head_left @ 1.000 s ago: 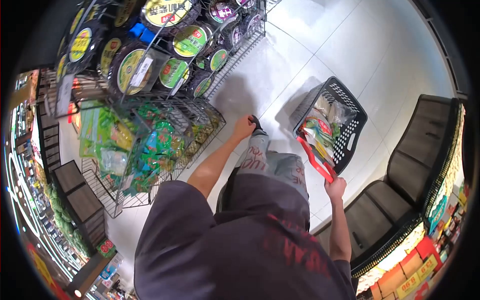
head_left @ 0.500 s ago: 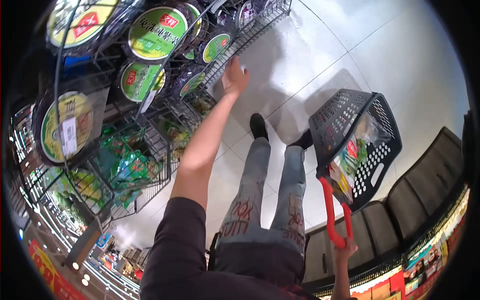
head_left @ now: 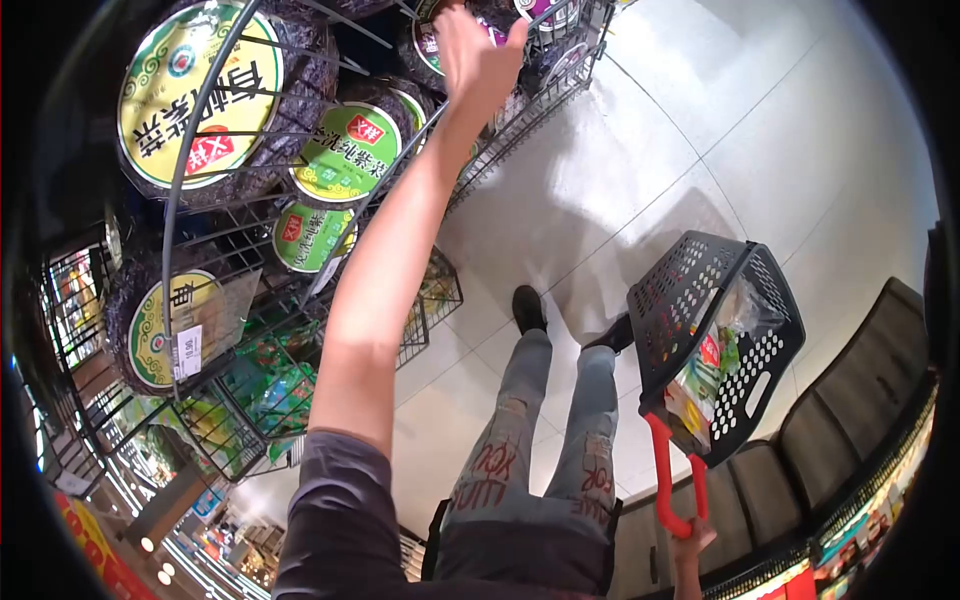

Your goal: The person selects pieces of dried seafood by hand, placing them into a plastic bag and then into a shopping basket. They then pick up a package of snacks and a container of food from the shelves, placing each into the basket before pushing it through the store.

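My left hand (head_left: 478,60) reaches over the wire rack, fingers stretched out and thumb apart. Its fingertips overlap a round pack of dried seaweed with a purple label (head_left: 428,45). Below my forearm on the rack are seaweed packs with green labels (head_left: 352,150) and a large one with a cream label (head_left: 200,100). My right hand (head_left: 692,542) is closed round the red handle (head_left: 664,480) of a dark grey shopping basket (head_left: 690,290), which hangs tilted at my right. Inside the basket lie plastic-wrapped goods (head_left: 708,350), with green and red showing.
The wire rack (head_left: 270,240) fills the left side, with green bags (head_left: 270,385) lower down. Pale floor tiles (head_left: 640,170) lie ahead of my shoes (head_left: 530,308). Along the right runs a row of dark panels (head_left: 840,370) beside shelves of colourful goods.
My left hand has moved up from beside the rack's edge to over the purple-labelled packs. The rack appears larger and lower in view. My right hand still holds the basket.
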